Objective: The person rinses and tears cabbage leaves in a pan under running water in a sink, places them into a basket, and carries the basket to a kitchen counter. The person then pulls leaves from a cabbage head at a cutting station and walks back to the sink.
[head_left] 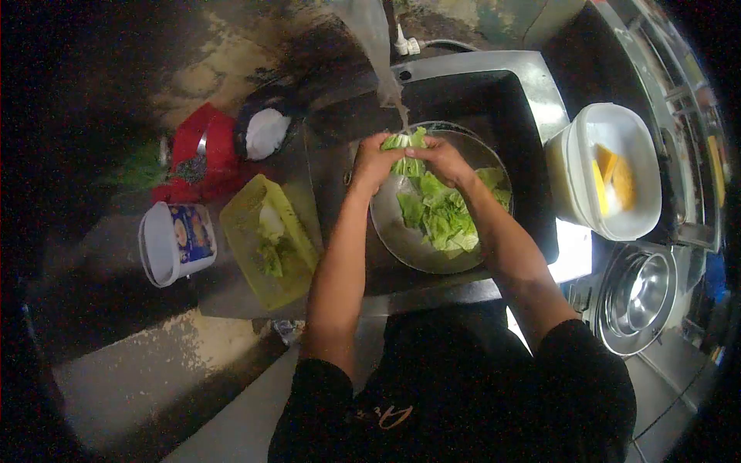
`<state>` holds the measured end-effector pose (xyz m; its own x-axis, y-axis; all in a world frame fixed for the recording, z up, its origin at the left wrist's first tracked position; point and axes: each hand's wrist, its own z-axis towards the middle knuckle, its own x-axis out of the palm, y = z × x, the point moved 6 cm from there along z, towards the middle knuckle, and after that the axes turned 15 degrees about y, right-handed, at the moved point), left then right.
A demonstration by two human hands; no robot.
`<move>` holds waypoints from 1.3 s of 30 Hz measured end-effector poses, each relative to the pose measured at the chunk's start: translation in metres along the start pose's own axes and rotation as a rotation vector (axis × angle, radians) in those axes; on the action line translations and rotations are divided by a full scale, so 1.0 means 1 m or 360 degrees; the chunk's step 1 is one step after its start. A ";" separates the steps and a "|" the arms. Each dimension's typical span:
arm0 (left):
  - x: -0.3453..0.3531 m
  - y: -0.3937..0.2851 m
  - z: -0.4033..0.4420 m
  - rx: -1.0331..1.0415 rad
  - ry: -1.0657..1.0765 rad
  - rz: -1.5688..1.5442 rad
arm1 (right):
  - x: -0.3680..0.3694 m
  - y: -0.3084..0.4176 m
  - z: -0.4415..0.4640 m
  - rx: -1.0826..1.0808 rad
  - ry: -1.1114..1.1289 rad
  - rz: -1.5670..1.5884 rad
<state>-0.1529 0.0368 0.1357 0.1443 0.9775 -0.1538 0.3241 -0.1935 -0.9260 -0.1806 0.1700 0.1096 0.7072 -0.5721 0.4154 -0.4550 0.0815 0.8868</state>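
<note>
Both my hands hold one green leaf (405, 163) with a pale rib, just under a stream of water (403, 116) from above. My left hand (373, 163) grips its left side, and my right hand (443, 160) pinches its right side with the thumb across it. Below them a round metal bowl (397, 243) sits in the dark sink (532, 208). Several loose green leaves (448, 217) lie in the bowl, mostly on its right side.
Left of the sink are a yellow-green basket (243, 251) with leaf pieces, a white tub (158, 251), a red cloth or bag (212, 139) and a white bundle (267, 133). To the right stand a white container (567, 174) with yellow pieces and stacked metal bowls (639, 297).
</note>
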 end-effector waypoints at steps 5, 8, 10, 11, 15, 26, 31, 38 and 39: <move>0.008 0.005 0.008 -0.0065 0.0057 0.0110 | -0.012 -0.006 -0.007 0.0010 0.0009 0.0160; 0.012 0.002 0.011 -0.0056 -0.0021 0.0288 | -0.031 -0.023 -0.001 -0.0026 -0.0071 0.0087; 0.017 0.005 0.015 0.0010 -0.0102 0.0351 | -0.039 -0.025 -0.002 -0.0057 -0.0167 -0.0046; 0.017 0.007 0.016 0.0026 -0.0175 0.0358 | -0.042 -0.027 -0.002 -0.0076 -0.0199 -0.0030; 0.007 0.030 0.021 -0.0044 -0.0557 -0.0284 | -0.037 -0.028 -0.011 0.0014 -0.0302 -0.0001; -0.015 0.037 -0.003 -0.0054 -0.0478 -0.0507 | -0.016 0.012 -0.034 0.0048 -0.0194 0.0139; 0.022 -0.004 -0.025 0.0225 -0.0158 -0.0607 | -0.006 0.014 -0.012 -0.0058 -0.0178 0.0411; 0.020 0.029 -0.015 0.0210 -0.0267 -0.0803 | -0.012 0.012 -0.002 -0.0171 -0.0271 -0.0741; 0.015 0.030 -0.015 0.0290 -0.0355 -0.0697 | 0.004 0.030 -0.006 -0.0269 -0.0236 -0.1183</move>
<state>-0.1270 0.0444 0.1113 -0.1775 0.9614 0.2100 0.1383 0.2357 -0.9619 -0.1883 0.1750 0.1391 0.7093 -0.6273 -0.3214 0.2076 -0.2499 0.9458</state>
